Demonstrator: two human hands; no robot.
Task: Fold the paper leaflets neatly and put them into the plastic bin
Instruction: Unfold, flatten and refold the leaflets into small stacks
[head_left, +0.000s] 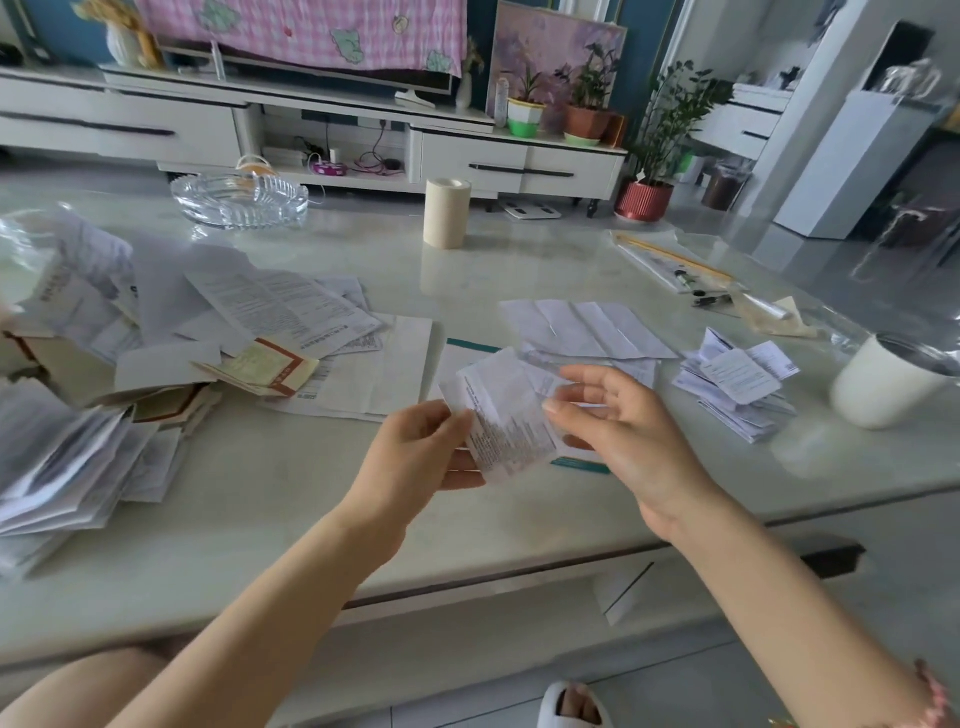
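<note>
Cup (878, 384), white, is standing at right on the table (291, 483), contents hidden; folded leaflets (737, 384) are lying beside it. Left hand (415, 457) and right hand (618, 421) are both pinching one leaflet (501, 415) above the table.

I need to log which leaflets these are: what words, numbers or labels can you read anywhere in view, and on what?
White printed leaflet, pinched by left hand and right hand: black print, too blurred to read.
Loose white leaflets heaped at left: print too small to read.
Cream leaflet with red-brown border: unreadable.
Folded white leaflet stack at right: too small to read.
Nothing legible anywhere.
</note>
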